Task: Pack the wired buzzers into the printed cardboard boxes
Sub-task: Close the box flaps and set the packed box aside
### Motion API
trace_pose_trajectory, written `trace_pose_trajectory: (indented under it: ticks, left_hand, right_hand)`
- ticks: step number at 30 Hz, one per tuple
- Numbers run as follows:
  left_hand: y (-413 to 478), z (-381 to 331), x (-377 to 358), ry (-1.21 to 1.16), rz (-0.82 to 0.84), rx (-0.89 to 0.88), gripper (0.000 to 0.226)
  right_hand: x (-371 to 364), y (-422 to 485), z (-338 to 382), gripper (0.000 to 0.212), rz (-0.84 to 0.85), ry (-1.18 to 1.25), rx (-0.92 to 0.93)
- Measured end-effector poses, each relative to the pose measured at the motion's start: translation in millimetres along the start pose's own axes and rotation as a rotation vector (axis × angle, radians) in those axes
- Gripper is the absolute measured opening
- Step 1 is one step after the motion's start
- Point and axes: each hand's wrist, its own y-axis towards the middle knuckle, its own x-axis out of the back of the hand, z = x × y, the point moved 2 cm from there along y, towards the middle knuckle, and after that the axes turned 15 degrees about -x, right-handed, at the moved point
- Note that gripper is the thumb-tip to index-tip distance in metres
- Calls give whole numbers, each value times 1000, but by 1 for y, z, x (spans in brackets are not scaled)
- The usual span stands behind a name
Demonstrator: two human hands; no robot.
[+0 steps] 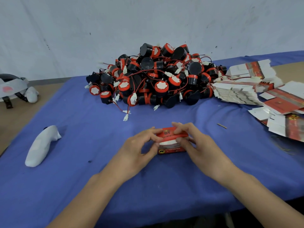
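A small red printed cardboard box (171, 148) rests on the blue cloth in front of me, held between both hands. My left hand (139, 149) grips its left end with thumb and fingertips. From the right, my right hand (195, 143) has fingers over the top flap and a thumb on the front. A white gap shows along the box's top edge; its contents are hidden. Behind it a big pile of black-and-red wired buzzers (154, 76) with white connectors lies against the wall. Flat printed boxes (246, 86) are stacked to the right.
The table is covered by a blue cloth (82, 178). A white wrapped object (42, 145) lies at the left. A grey and white item (14, 88) sits on the bare tabletop at far left. A small dark strip (222, 125) lies right of the hands.
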Motion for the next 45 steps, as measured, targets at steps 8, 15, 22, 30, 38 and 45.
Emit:
trace_pose_trajectory:
  ticks: [8,15,22,30,38,45]
  left_hand:
    - [11,0,-11,168,87,-47,21]
    - [18,-3,-20,-13,3,66,14]
    - [33,-15,-35,49,42,49,19]
    - [34,-16,-37,148,80,-56,33]
    - [30,-7,-37,248,68,-117,33]
    - [26,2,-39,202,95,-99,25]
  right_hand:
    - [8,7,-11,34,19,4,-19]
    - [17,5,-9,39,174,276,-121]
    - [7,10,0,38,175,372,-299]
    - [4,16,-2,39,98,444,-447]
    - [12,10,-3,38,133,305,-367]
    - [10,14,-7,43,172,336,-352]
